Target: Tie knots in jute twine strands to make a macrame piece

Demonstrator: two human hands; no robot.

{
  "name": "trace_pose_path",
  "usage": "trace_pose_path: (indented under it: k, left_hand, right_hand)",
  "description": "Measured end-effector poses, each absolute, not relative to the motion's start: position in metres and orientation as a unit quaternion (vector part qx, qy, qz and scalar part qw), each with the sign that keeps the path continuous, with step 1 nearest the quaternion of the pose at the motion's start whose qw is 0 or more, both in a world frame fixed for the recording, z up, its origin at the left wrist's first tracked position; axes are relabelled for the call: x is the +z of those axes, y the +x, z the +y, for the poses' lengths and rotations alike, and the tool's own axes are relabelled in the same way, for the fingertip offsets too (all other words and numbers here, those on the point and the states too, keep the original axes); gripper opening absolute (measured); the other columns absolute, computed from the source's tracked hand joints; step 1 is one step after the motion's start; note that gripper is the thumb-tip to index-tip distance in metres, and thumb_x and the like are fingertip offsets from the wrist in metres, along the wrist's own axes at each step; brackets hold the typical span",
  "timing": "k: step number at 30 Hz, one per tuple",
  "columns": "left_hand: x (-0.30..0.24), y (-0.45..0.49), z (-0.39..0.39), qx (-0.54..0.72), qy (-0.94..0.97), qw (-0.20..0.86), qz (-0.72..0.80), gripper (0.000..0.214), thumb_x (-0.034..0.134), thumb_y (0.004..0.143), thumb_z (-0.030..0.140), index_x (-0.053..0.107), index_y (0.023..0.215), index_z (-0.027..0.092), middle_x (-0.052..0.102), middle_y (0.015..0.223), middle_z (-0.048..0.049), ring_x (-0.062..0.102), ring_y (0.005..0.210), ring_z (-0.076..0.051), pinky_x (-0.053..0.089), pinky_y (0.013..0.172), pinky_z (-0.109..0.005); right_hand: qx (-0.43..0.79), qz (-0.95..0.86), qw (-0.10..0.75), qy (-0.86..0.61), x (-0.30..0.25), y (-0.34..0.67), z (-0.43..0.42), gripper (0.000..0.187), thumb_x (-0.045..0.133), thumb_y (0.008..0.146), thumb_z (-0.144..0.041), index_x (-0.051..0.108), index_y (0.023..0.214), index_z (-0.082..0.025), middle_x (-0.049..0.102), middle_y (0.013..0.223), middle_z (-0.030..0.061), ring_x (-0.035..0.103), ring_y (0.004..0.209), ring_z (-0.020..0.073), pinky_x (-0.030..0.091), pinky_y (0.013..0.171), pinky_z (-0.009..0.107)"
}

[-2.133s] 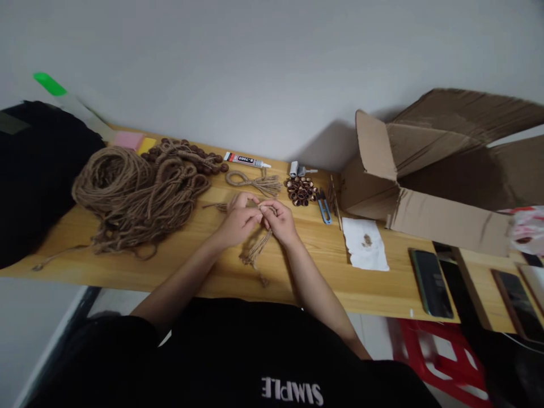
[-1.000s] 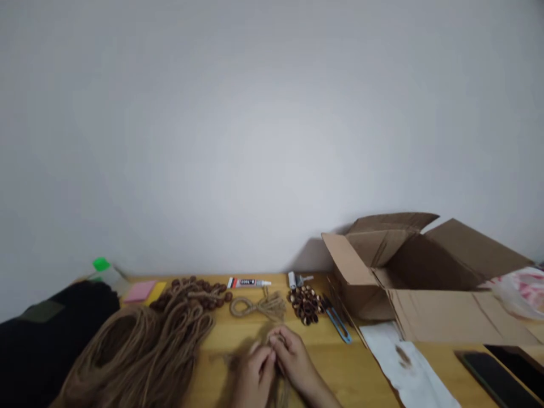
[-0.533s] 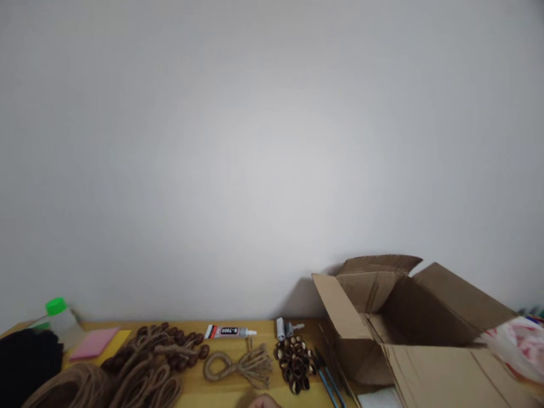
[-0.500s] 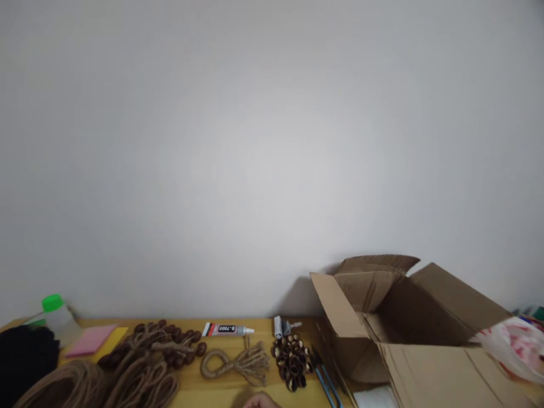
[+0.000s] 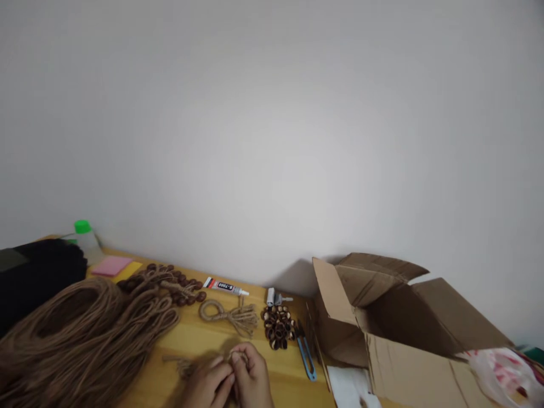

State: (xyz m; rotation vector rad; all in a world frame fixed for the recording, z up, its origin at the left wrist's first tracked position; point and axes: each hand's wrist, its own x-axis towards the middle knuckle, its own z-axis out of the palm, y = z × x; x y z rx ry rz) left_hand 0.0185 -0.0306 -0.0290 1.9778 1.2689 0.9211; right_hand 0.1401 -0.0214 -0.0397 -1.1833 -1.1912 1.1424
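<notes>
At the bottom centre, my left hand (image 5: 209, 383) and my right hand (image 5: 255, 376) meet with fingertips pinched together. Between them they hold a piece of jute twine (image 5: 182, 366), whose frayed ends stick out to the left of my left hand. A bit of it shows at my right fingertips; the rest is hidden by the fingers. Just beyond the hands lies a looped and tied jute twine bundle (image 5: 242, 317). A pile of dark brown nut-shell-like rings (image 5: 278, 327) sits to its right, beside blue-handled thread snips (image 5: 307, 357).
A large heap of brown cord (image 5: 80, 340) covers the table's left side, near brown beads (image 5: 182, 286) and black fabric (image 5: 46, 277). A glue tube (image 5: 225, 287), a pink pad (image 5: 112, 265) and a green-capped bottle (image 5: 87, 243) stand near the wall. An open cardboard box (image 5: 408, 362) occupies the right.
The view has tipped down and tilted, so more of the table shows. Both hands with the twine are now in view; before, only a bit of one hand showed at the bottom edge.
</notes>
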Motion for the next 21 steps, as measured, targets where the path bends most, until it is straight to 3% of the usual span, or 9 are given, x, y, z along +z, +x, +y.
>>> trace_pose_path:
  k: [21]
  left_hand:
    - [-0.030, 0.019, -0.031, 0.333, 0.748, 0.306, 0.485, 0.026, 0.041, 0.083, 0.026, 0.067, 0.081, 0.024, 0.067, 0.085, -0.0037, 0.061, 0.081, -0.017, 0.050, 0.077, -0.025]
  right_hand:
    - [0.499, -0.496, 0.513, -0.491, -0.044, 0.141, -0.022, 0.030, 0.056, 0.077, -0.045, 0.059, 0.077, -0.015, 0.054, 0.062, -0.0004, 0.049, 0.058, 0.0110, 0.040, 0.056, 0.021]
